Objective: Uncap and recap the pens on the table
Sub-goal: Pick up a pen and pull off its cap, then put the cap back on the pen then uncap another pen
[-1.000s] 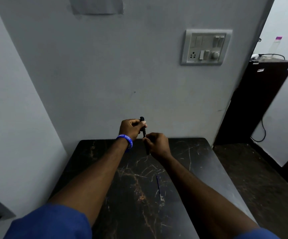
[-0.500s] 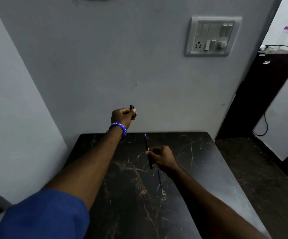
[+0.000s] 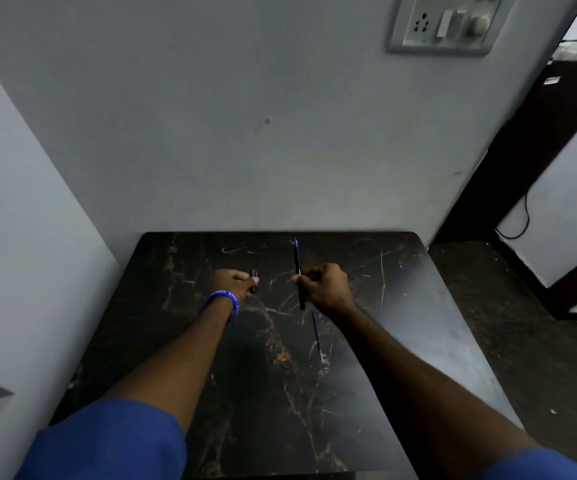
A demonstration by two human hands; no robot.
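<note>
Table (image 3: 401,306): black top, veined in orange-brown and white, marble-like. Pen (image 3: 297,268): black barrel, blue at the exposed tip. Cap (image 3: 253,280): black. Second pen (image 3: 316,336) lying on the table: blue, thin, pale at the near end. Wristband (image 3: 220,299): bright blue with small white lettering. Sleeves (image 3: 107,441): plain mid-blue, both arms. Wall (image 3: 211,116): pale grey, flat, one small dark speck. Switch panel (image 3: 443,24): grey frame, white switches. Cabinet (image 3: 539,150): dark brown, near black. Floor (image 3: 522,358): dark, speckled white.
</note>
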